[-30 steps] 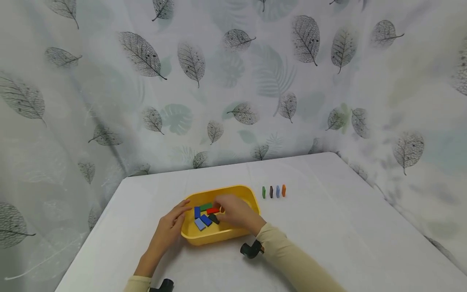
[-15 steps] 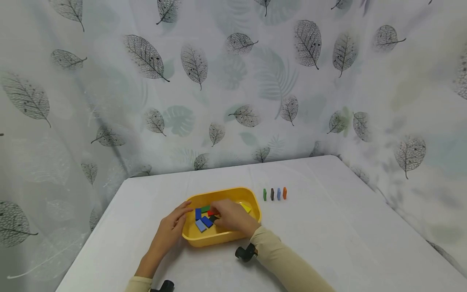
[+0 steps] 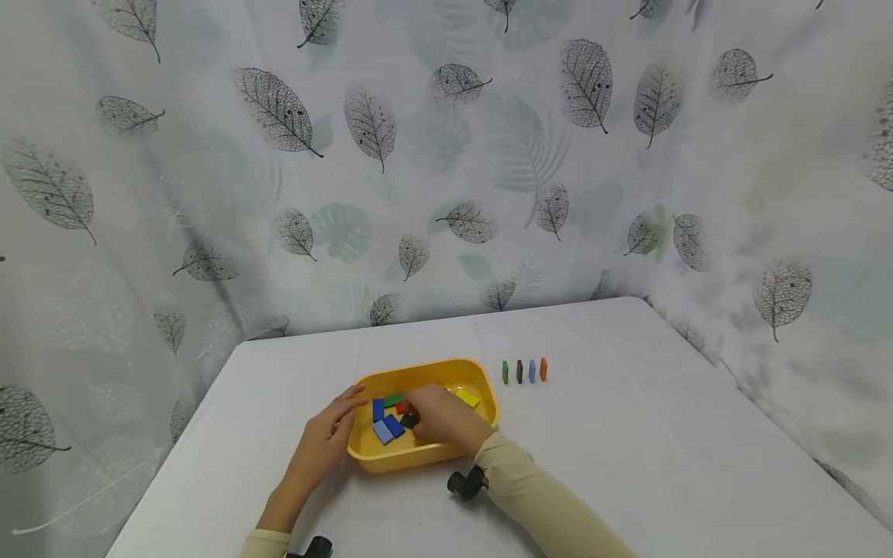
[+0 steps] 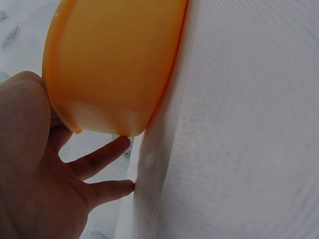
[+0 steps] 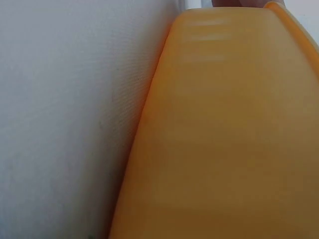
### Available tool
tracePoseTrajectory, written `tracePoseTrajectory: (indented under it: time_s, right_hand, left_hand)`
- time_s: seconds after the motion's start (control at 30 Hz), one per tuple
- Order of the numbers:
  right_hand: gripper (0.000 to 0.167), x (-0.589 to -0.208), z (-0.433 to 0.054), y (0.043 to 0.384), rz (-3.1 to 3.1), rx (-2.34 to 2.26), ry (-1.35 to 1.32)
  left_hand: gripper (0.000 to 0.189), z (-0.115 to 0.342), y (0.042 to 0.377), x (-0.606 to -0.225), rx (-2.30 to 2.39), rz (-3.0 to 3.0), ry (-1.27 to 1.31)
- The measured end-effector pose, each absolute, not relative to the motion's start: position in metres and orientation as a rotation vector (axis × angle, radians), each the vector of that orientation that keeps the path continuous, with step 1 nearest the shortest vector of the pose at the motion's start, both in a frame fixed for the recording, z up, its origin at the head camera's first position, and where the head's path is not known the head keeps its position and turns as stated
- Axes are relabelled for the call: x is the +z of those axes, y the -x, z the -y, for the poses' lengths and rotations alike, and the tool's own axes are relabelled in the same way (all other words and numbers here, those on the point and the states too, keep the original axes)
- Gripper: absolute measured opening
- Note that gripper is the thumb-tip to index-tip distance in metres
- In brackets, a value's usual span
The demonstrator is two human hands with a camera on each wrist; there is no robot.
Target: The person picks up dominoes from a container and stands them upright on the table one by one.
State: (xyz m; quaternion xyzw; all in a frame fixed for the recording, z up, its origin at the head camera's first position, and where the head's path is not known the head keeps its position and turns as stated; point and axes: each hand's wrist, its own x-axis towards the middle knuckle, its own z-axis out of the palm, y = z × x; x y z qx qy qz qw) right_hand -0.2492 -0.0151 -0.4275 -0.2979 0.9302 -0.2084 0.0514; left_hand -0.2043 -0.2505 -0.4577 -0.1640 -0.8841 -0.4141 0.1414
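My right hand (image 3: pixel 446 417) reaches over the near rim into the yellow tray (image 3: pixel 398 463), its fingertips pinching a black domino (image 3: pixel 408 421). Around it lie a red domino (image 3: pixel 400 408) partly under the fingers, a green one, blue ones, a light blue domino (image 3: pixel 383 432) and a yellow domino (image 3: pixel 467 397). At the tray's left end rests my left hand (image 3: pixel 328 434), fingers extended along the rim. In the left wrist view, the left hand (image 4: pixel 60 174) has spread fingers against the tray's outer wall (image 4: pixel 114 74). Only the tray's side (image 5: pixel 224 124) fills the right wrist view; the right fingers are hidden there.
Right of the tray, a short row of dominoes stands upright on the white table (image 3: pixel 628 434): green (image 3: pixel 505 372), black (image 3: pixel 519 372), light blue (image 3: pixel 532 370) and orange (image 3: pixel 543 369). A leaf-patterned curtain (image 3: pixel 446 155) hangs behind the table.
My right hand has shifted slightly left and down inside the tray and closed on the black domino, which has turned a little. The yellow domino has come into view. My left hand stays put.
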Motion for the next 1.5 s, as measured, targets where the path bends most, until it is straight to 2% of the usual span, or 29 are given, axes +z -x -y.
tracePoseTrajectory:
  time_s: [0.17,0.37,0.53,0.9,1.23,1.5]
  right_hand:
    - [0.034,-0.4254,0.0158,0.2484,-2.869,-0.475,0.888]
    - [0.033,-0.4236,0.0148,0.2463,-2.871,-0.472,0.892]
    - [0.039,-0.4256,0.0125,0.2455,-2.868,-0.511,0.941]
    - [0.031,-0.4279,0.0101,0.2444,-2.886,-0.566,1.024]
    - [0.017,-0.4295,0.0120,0.2471,-2.839,-0.607,1.058]
    - [0.025,-0.4301,0.0096,0.2473,-2.853,-0.662,1.004]
  left_hand:
    - [0.031,0.2512,0.2047,-0.4577,-1.187,2.541,0.488]
    - [0.031,0.2523,0.2064,-0.4592,-1.183,2.545,0.484]
    - [0.030,0.2517,0.2052,-0.4592,-1.191,2.545,0.494]
    - [0.031,0.2522,0.2053,-0.4618,-1.185,2.541,0.503]
    - [0.030,0.2509,0.2060,-0.4605,-1.186,2.546,0.496]
    - [0.031,0.2491,0.2058,-0.4607,-1.176,2.549,0.483]
